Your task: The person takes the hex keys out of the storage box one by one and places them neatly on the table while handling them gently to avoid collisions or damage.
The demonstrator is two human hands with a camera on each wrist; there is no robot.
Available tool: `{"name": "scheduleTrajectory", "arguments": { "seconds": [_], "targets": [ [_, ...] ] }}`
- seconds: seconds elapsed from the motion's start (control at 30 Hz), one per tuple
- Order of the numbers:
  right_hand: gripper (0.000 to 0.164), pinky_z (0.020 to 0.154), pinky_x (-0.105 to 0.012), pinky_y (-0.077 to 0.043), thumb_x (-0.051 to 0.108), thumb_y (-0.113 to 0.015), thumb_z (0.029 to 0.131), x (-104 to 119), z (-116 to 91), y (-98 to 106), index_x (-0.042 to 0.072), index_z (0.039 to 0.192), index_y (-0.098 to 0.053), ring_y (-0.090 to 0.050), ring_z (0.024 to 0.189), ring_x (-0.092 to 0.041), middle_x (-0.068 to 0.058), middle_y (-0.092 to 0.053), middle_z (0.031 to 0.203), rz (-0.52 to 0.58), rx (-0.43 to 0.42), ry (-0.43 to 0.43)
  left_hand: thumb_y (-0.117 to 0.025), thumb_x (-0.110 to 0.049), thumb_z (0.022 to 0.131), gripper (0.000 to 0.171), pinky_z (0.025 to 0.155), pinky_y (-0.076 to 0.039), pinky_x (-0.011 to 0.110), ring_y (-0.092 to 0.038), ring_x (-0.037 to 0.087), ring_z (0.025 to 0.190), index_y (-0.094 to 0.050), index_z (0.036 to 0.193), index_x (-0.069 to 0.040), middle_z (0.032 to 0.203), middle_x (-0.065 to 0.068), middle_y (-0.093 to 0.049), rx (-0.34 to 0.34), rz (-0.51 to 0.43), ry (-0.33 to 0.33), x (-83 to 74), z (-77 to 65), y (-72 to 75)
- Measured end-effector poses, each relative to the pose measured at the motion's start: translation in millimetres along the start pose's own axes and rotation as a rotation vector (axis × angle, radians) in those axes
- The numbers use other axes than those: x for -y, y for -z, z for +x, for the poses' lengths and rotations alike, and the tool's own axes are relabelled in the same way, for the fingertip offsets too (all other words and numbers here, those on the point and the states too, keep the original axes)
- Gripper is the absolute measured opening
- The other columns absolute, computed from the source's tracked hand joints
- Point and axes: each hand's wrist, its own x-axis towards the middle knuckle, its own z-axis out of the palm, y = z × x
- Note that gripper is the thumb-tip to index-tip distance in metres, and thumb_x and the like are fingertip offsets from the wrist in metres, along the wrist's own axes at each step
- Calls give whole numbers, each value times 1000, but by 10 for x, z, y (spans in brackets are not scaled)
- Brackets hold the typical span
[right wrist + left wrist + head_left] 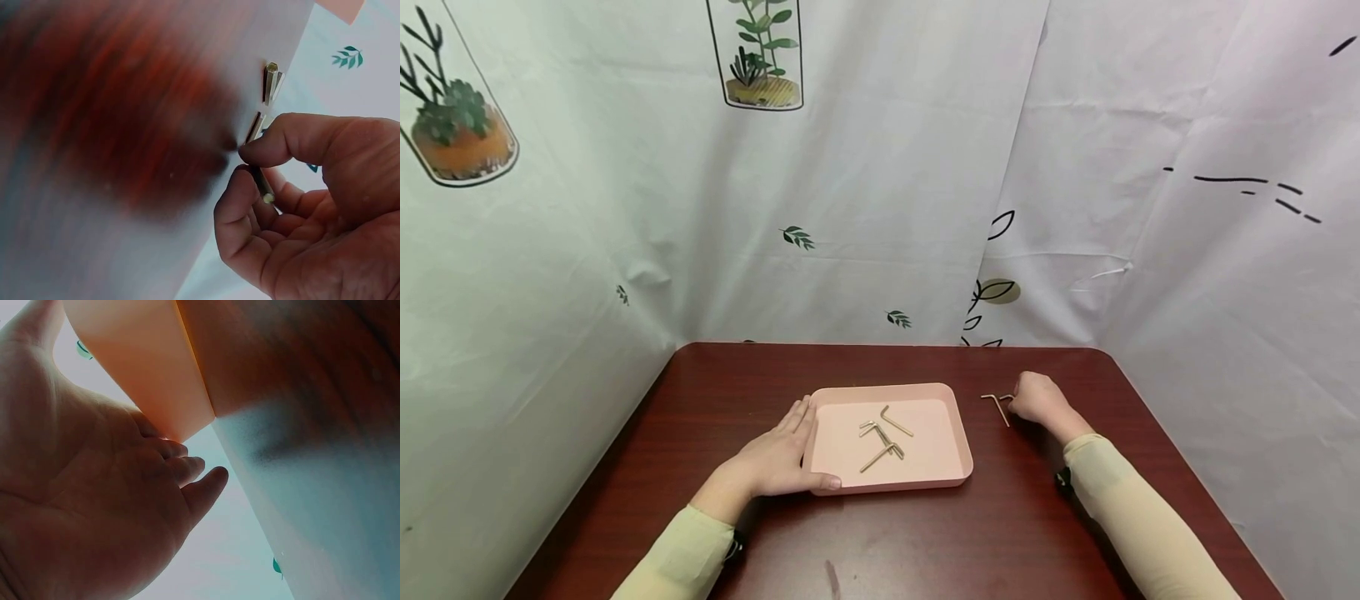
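A shallow pink tray (928,433) lies on the table with several brass-coloured hex keys (897,422) in its middle, some crossing each other. My left hand (778,458) rests along the tray's left side, fingers extended and thumb on the near left corner; in the left wrist view the palm (94,469) is beside the tray wall (150,369). To the tray's right, my right hand (1039,398) pinches an L-shaped hex key (264,186) between thumb and index finger, low over the table. Another hex key (997,407) lies on the table just left of that hand.
The dark red wooden table (895,542) has rounded far corners. A pale fabric sheet (865,183) with plant prints hangs behind it and along both sides.
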Motion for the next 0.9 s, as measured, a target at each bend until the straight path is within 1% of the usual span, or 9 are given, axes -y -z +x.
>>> {"name": "scheduleTrajectory", "arguments": {
  "seconds": [0.03,0.17,0.23,0.4,0.43,0.57,0.63,0.67,0.9],
  "targets": [
    [42,57,-35,-33,5,-71,76,90,-54,60,23,58,-38,-32,56,-15,10,-29,57,1,1,-3,-74,-81,88,139,131,-32,56,-17,47,169,-19,169,17,179,36,-15,0,0,0,1,0,-1],
    [41,56,-37,-35,6,-70,75,26,-1,35,23,55,-39,-33,55,-16,9,-30,56,8,19,-23,-74,-81,88,139,131,-32,56,-17,46,169,-19,169,17,179,36,-14,1,6,-2,12,2,-6],
    [39,56,-38,-38,3,-68,74,229,-59,151,21,52,-41,-35,53,-17,7,-32,54,-20,52,-89,-74,-81,88,139,131,-32,56,-16,46,169,-19,169,17,179,36,-14,0,7,-4,14,2,-7],
    [34,57,-41,-46,8,-72,78,30,52,6,20,55,-49,-47,55,-23,3,-45,55,-79,62,-104,-74,-81,88,139,131,-32,56,-17,47,169,-19,169,17,179,36,-15,1,6,-6,10,0,-6],
    [33,58,-41,-47,11,-73,79,-68,83,-60,20,57,-50,-48,57,-23,2,-48,57,-80,49,-82,-74,-81,88,139,131,-32,56,-17,47,169,-19,169,17,179,36,-15,1,6,-7,9,-1,-6],
    [27,60,-41,-51,8,-71,81,203,-42,134,14,59,-56,-57,58,-27,-5,-58,61,-57,92,-125,-74,-81,88,139,131,-32,56,-17,47,168,-19,169,18,179,36,-15,2,5,-6,2,0,-2],
    [26,59,-39,-50,8,-69,81,271,-84,177,13,59,-56,-58,56,-27,-6,-59,59,-43,92,-125,-74,-81,88,139,131,-32,56,-17,47,169,-19,169,17,179,36,-14,1,5,-6,0,1,0],
    [26,58,-39,-51,5,-67,80,398,-134,263,12,58,-56,-59,55,-28,-7,-59,57,-46,108,-151,-74,-81,88,139,131,-32,56,-17,47,169,-19,169,17,179,36,-14,1,5,-6,0,1,1],
    [27,57,-37,-49,6,-66,81,395,-155,265,15,58,-56,-56,53,-23,-2,-56,57,-45,97,-108,-74,-81,88,138,131,-32,55,-16,45,169,-18,170,16,180,35,-14,7,-3,-4,-9,-4,11]
  ]
}}
